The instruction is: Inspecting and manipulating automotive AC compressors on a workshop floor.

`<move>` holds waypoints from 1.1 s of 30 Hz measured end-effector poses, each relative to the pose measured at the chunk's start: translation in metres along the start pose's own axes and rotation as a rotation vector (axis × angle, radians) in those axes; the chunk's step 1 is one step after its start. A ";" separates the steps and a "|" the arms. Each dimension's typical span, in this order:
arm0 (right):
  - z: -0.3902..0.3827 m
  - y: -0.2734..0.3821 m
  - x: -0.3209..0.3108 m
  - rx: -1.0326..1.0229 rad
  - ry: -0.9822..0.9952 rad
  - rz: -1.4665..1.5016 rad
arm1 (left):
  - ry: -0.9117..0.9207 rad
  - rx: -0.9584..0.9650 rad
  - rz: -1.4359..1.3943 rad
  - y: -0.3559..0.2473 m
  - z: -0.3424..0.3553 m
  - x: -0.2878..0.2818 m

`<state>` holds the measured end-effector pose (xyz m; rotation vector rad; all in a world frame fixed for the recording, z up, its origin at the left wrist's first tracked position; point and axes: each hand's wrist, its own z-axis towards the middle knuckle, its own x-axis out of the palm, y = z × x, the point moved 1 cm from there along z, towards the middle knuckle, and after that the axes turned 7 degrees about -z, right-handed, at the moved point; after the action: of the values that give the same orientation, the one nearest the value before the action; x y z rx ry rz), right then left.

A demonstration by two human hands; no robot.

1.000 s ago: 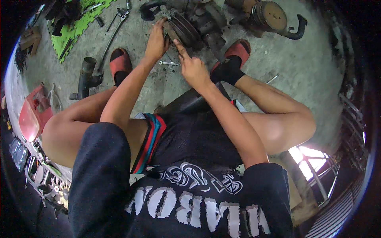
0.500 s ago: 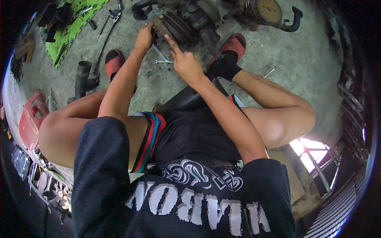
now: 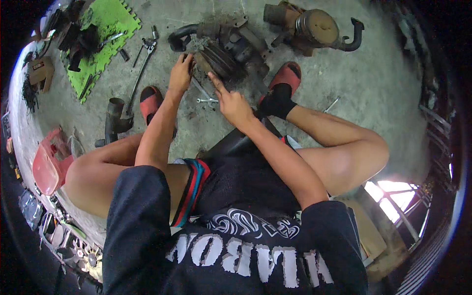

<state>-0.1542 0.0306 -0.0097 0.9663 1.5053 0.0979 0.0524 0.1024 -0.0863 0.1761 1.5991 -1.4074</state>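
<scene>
A greasy grooved pulley (image 3: 216, 61) faces me, tilted, on a dark metal machine part (image 3: 244, 46) lying on the concrete floor. My left hand (image 3: 181, 74) is closed at the pulley's left rim, with the fingertips bent against it; the thumb is mostly hidden. At the lower rim, my right hand (image 3: 235, 105) touches the pulley with its outstretched index finger, while its other fingers are loosely curled. Grey fluffy grime (image 3: 200, 42) clings to the pulley's upper edge. Below the pulley, between my hands, lie wrenches (image 3: 206, 100).
A long-handled ratchet (image 3: 142, 69) and a black pipe elbow (image 3: 114, 118) lie to the left. Farther off is a green foam mat (image 3: 115, 22) with dark parts. At the back right rests a round canister-like part (image 3: 318, 28). Another wrench (image 3: 332, 104) is beside my right leg.
The whole view has shifted, so the floor and parts appear lower in the picture. Both hands stay at the pulley's rim, with little change in their pose.
</scene>
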 end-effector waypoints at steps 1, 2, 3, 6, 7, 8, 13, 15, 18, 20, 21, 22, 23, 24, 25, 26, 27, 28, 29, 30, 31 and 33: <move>0.000 0.005 -0.002 0.010 -0.001 0.015 | -0.010 0.010 0.002 0.003 0.002 -0.002; 0.001 0.009 -0.003 0.021 0.000 0.032 | -0.027 0.017 -0.027 0.011 0.001 -0.005; 0.002 0.013 -0.003 0.017 -0.009 0.027 | -0.044 0.024 -0.059 0.018 0.000 -0.004; -0.007 -0.002 -0.003 0.039 -0.022 -0.069 | 0.030 -0.204 -0.125 0.013 0.002 0.020; -0.009 -0.003 -0.004 0.041 -0.024 -0.081 | 0.018 -0.195 -0.133 0.019 0.000 0.026; -0.007 -0.001 -0.004 0.028 -0.028 -0.087 | 0.001 -0.176 -0.174 0.031 -0.004 0.030; -0.005 0.029 0.005 -0.057 -0.041 -0.067 | 0.440 -0.421 0.088 0.115 -0.011 0.007; -0.019 0.003 0.002 0.010 -0.038 -0.118 | 0.203 -0.324 -0.081 0.065 -0.020 0.037; -0.021 -0.005 0.006 -0.020 -0.087 -0.089 | 0.045 -0.296 -0.051 0.026 -0.019 0.025; -0.017 -0.004 0.011 -0.030 -0.077 -0.031 | 0.058 -0.192 0.021 0.018 -0.019 0.014; -0.014 -0.006 0.013 -0.017 -0.069 -0.035 | 0.080 -0.080 0.079 0.014 -0.018 0.013; -0.011 -0.002 0.009 -0.013 -0.070 -0.050 | 0.073 -0.051 0.080 0.007 -0.016 0.006; -0.008 0.000 0.005 -0.023 -0.073 -0.058 | 0.060 -0.050 0.078 0.004 -0.010 0.003; -0.002 0.001 -0.001 -0.037 -0.080 -0.101 | 0.031 -0.098 0.062 0.000 0.000 -0.001; -0.002 -0.002 -0.001 -0.037 -0.082 -0.133 | 0.021 -0.148 0.047 0.001 0.002 0.004; -0.001 -0.003 -0.006 -0.033 -0.086 -0.139 | 0.020 -0.142 0.040 -0.001 0.007 0.006; 0.002 -0.002 -0.017 -0.053 -0.107 -0.142 | 0.032 -0.115 0.018 -0.003 0.017 0.003; 0.004 0.001 -0.030 -0.077 -0.138 -0.155 | 0.035 -0.077 -0.009 -0.005 0.028 -0.001; 0.005 0.006 -0.031 -0.119 -0.178 -0.175 | -0.010 -0.035 -0.009 0.017 0.024 0.006; 0.004 0.008 -0.024 -0.182 -0.230 -0.199 | -0.075 0.013 0.000 0.042 0.017 0.018; -0.004 -0.012 -0.015 -0.204 -0.284 -0.304 | -0.017 -0.113 -0.134 0.036 0.016 0.040; -0.012 0.008 0.007 -0.426 -0.391 -0.259 | 0.104 -0.342 0.031 0.100 -0.021 0.041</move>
<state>-0.1590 0.0459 -0.0083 0.4135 1.1691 0.0373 0.0846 0.1337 -0.1872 0.0723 1.8879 -1.0952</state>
